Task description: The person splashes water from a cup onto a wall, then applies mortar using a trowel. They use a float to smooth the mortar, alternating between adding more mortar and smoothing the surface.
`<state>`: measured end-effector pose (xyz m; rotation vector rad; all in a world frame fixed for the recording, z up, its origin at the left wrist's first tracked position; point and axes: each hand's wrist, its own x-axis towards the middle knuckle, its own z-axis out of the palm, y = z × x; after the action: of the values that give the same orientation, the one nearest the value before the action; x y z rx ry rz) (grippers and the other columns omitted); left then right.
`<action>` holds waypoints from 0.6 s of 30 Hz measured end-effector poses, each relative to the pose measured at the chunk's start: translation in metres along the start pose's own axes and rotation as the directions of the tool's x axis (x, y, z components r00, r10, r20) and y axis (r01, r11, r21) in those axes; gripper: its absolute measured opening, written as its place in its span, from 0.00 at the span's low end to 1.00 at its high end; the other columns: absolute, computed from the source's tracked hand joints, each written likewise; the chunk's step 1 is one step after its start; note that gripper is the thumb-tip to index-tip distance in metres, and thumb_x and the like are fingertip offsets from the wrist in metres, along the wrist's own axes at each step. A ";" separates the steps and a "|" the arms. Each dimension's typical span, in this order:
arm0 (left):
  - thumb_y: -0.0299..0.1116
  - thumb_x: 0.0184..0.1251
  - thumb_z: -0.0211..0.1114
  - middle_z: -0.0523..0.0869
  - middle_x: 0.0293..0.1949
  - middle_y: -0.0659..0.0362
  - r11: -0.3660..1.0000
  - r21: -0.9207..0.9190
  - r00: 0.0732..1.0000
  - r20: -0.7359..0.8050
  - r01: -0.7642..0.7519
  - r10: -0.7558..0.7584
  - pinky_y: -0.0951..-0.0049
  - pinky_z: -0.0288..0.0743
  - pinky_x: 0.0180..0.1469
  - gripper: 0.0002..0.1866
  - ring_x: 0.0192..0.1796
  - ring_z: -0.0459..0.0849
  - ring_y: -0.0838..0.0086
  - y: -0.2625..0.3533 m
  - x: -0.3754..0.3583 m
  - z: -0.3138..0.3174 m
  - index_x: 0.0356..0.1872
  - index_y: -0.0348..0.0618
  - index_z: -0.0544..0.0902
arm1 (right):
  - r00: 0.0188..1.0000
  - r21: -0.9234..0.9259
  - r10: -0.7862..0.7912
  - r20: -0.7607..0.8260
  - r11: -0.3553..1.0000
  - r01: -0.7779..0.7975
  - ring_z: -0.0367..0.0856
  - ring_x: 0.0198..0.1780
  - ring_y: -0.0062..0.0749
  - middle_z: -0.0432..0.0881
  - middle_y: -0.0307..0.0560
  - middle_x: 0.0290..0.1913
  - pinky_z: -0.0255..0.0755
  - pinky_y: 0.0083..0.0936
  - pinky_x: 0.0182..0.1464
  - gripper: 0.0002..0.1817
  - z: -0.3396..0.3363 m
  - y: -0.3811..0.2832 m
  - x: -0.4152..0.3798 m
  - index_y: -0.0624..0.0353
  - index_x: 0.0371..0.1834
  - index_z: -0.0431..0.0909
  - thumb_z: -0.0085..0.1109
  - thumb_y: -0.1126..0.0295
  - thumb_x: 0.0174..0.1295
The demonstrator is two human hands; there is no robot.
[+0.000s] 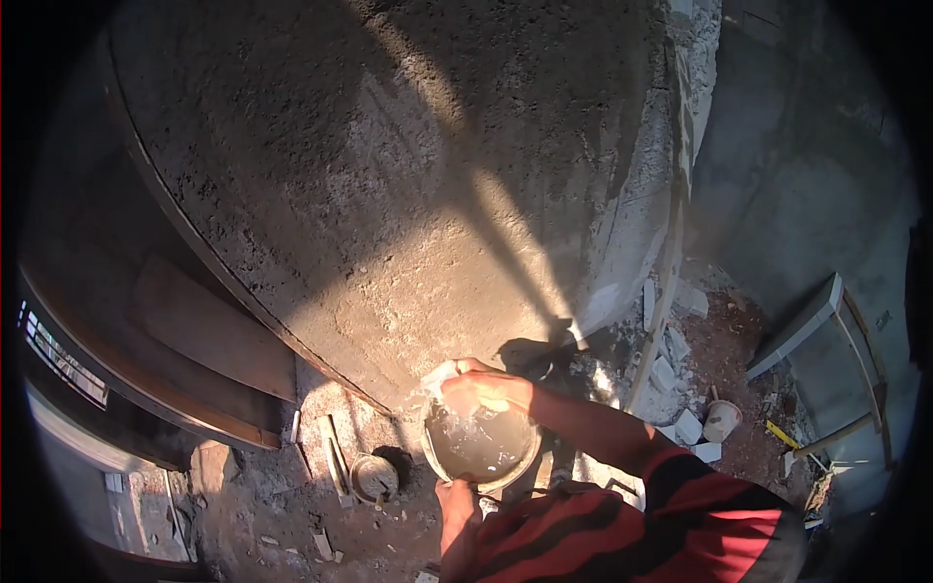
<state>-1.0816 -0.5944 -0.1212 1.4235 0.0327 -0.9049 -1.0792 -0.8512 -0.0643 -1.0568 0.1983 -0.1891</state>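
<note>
A round bucket (pixel 533 461) holds grey, watery liquid with bright glints on it. At its near rim, my left hand (pixel 457 500) is closed on the edge. Over the far side of the bucket is my right hand (pixel 478 389), its fingers curled round a pale whitish object (pixel 439 375) whose kind I cannot tell. Just beyond rises a rough, plastered wall (pixel 398 253), partly sunlit, with shadows falling across it.
On the littered floor to the left stand a smaller bucket (pixel 374 478) and narrow wooden strips (pixel 333 457). White rubble (pixel 665 374), a pale bucket (pixel 721 420) and a yellow tool (pixel 780 434) lie at right. A wooden frame (pixel 797 325) leans there.
</note>
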 end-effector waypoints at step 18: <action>0.24 0.58 0.66 0.84 0.30 0.59 0.997 -0.067 0.994 -0.097 0.035 -0.041 0.67 0.72 0.27 0.13 0.25 0.79 0.73 0.040 0.016 -0.045 0.44 0.32 0.85 | 0.999 -0.992 0.037 0.009 0.130 0.004 0.85 0.64 0.55 0.86 0.63 0.59 0.78 0.46 0.68 0.33 0.053 -0.053 0.013 0.63 0.63 0.79 0.76 0.57 0.58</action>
<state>-1.0270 -0.5695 -0.1055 1.4096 0.1629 -0.8568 -1.0562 -0.8353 0.0061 -2.4835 0.3226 0.0308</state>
